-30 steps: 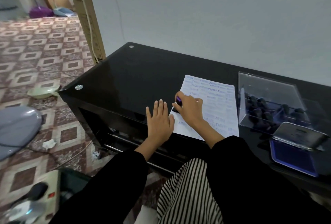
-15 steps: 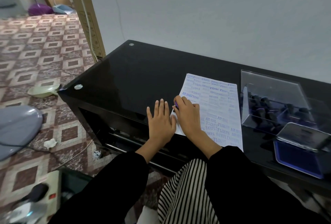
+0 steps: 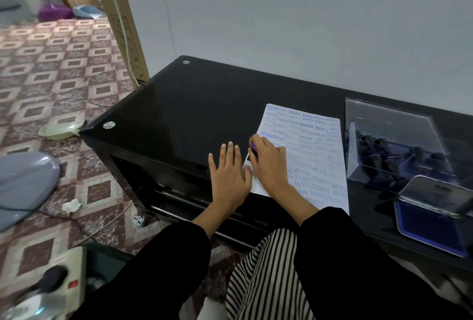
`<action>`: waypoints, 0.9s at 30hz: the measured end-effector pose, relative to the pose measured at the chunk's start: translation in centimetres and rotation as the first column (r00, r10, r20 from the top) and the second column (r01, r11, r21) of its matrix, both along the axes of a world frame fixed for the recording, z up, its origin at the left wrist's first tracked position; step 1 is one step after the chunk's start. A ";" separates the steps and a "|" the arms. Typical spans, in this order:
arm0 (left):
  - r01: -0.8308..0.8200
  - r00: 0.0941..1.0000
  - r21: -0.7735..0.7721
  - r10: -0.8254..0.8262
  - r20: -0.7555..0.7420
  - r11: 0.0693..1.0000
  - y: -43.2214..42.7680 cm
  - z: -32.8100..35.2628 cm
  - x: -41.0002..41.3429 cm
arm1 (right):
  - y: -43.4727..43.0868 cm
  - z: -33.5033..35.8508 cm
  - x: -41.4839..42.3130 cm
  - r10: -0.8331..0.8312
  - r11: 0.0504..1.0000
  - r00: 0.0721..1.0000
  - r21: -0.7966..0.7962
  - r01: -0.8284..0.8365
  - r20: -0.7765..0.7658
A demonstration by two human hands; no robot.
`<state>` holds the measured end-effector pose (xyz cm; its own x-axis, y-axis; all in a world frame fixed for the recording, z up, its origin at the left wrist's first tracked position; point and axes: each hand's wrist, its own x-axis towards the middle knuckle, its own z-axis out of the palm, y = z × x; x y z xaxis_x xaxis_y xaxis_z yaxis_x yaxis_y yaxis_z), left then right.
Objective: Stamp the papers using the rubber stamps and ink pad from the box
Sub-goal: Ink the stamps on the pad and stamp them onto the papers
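Item one, nearest us: two hands. The left hand (image 3: 230, 174) lay flat with straight fingers on the black glass table (image 3: 194, 104), its thumb at the paper's left edge. The right hand (image 3: 271, 166) curled round one purple-topped rubber stamp (image 3: 254, 147), held with its base at the paper's left margin.

Item two: one paper (image 3: 314, 156) (possibly a stack; we could not count sheets), lying on the table between the left hand and the box. We read blue imprints: SAMPLE, AIR MAIL, FRAGILE, AMENDED.

Item three: one blue ink pad (image 3: 430, 230), lid raised, at the table's right near edge.

Item four: one clear box (image 3: 399, 125) just behind the pad, holding several dark stamps (image 3: 384, 158); we could not tell their number.
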<state>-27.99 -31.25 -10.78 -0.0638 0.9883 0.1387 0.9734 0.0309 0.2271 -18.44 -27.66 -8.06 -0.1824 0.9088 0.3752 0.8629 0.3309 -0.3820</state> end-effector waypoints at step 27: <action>-0.007 0.990 -0.100 0.022 0.140 0.995 0.0 2.5 0.0 | -1.7 3.1 6.9 -0.172 0.966 0.966 -0.227 0.126 -0.193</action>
